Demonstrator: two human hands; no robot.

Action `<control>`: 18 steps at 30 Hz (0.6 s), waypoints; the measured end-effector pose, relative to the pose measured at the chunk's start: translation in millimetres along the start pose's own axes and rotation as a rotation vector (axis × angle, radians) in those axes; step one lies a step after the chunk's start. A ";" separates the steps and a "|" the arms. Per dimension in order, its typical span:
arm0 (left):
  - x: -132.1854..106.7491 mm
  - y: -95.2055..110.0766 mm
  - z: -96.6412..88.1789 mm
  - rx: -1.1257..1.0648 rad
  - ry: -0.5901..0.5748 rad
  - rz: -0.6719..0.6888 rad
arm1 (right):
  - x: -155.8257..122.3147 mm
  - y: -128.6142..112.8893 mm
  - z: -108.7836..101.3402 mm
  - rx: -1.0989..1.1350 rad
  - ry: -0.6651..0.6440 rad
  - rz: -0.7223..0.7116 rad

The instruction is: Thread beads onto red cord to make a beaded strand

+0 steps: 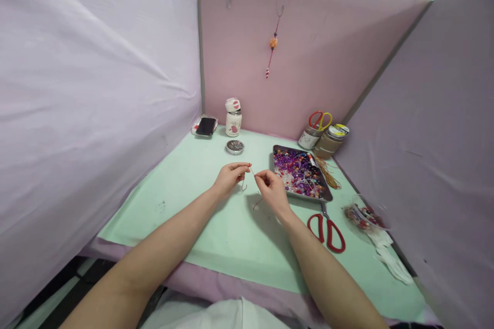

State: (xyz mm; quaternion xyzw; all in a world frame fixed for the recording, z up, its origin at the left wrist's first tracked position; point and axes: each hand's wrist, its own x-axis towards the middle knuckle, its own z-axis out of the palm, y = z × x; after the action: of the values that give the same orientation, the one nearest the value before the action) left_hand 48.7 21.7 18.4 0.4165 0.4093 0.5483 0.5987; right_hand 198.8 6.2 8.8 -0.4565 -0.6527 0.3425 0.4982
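Note:
My left hand (230, 177) is closed in a pinch around a small red bead (250, 165) at its fingertips, above the middle of the table. A thin cord (252, 170) runs from the bead across to my right hand (271, 190), whose thumb and forefinger are pressed together on it. Loose ends of the cord dangle below both hands. Just right of my right hand lies a dark tray (309, 196) filled with purple, clear, red and dark beads (295, 169). Exactly how the cord passes the bead is too small to make out.
Red-handled scissors (331, 236) lie in front of the tray. Behind it stand a jar with scissors (309, 139) and a brown jar (328, 144). A round tin (235, 147), white bottle (233, 123) and phone (206, 126) sit at the back. A beaded string (273, 42) hangs above.

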 end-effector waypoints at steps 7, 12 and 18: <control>2.7 3.6 -6.4 -0.162 -0.069 -0.114 | 0.4 -1.9 -2.0 -0.011 -0.009 -0.004; 0.2 7.9 -5.1 -0.140 -0.074 -0.130 | -0.4 -0.8 -2.2 -0.001 -0.011 0.004; -3.5 8.6 -3.3 -0.015 -0.150 -0.156 | 0.2 -1.7 -3.7 0.011 0.019 -0.018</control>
State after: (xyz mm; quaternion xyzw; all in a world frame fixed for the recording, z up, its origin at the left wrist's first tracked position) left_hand 42.6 18.8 25.6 0.4186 0.3904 0.4703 0.6717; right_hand 201.8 5.7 11.4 -0.4510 -0.6501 0.3374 0.5101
